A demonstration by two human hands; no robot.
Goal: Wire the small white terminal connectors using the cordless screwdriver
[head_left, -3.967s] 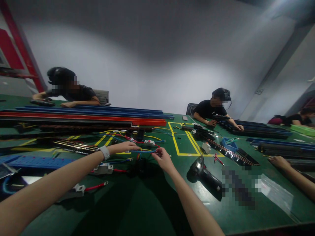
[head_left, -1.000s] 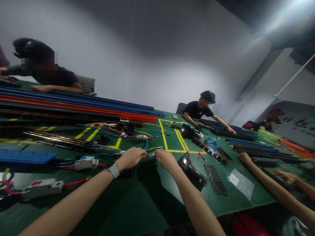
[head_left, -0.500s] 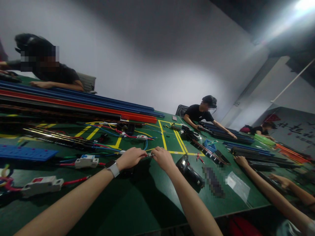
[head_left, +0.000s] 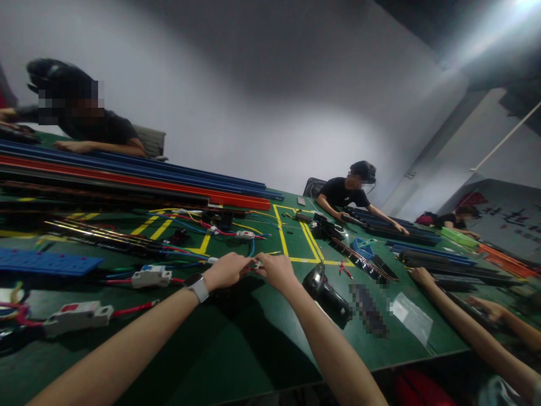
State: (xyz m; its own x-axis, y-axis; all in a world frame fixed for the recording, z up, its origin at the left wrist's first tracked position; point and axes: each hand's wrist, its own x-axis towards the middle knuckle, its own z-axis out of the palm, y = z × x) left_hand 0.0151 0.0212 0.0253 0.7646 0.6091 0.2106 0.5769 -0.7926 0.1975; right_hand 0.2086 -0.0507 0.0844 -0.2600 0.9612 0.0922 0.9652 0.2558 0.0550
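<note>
My left hand (head_left: pixel 228 271), with a watch on its wrist, is closed in a pinch over the green table. My right hand (head_left: pixel 275 271) pinches from the other side, its fingertips close against those of the left. Between them is a small whitish piece (head_left: pixel 256 264), mostly covered by fingers, so its kind cannot be made out. Left of my hands lie wires with a white-and-blue circuit breaker (head_left: pixel 151 277) and a white breaker with a red switch (head_left: pixel 78 317). A black cordless screwdriver (head_left: pixel 327 296) rests just right of my right forearm.
Blue power strips (head_left: pixel 46 263) and long orange rails (head_left: pixel 240 200) lie on the left. To the right are a clear plastic bag (head_left: pixel 412 318), red-handled pliers (head_left: pixel 345 270) and a blue holder (head_left: pixel 363 248). A co-worker's arms (head_left: pixel 456 316) reach in at right; other people sit across the table.
My fingertips have drawn slightly closer together around the small piece, the right hand shifting a little left. The view has shifted slightly; objects on the table lie as before.
</note>
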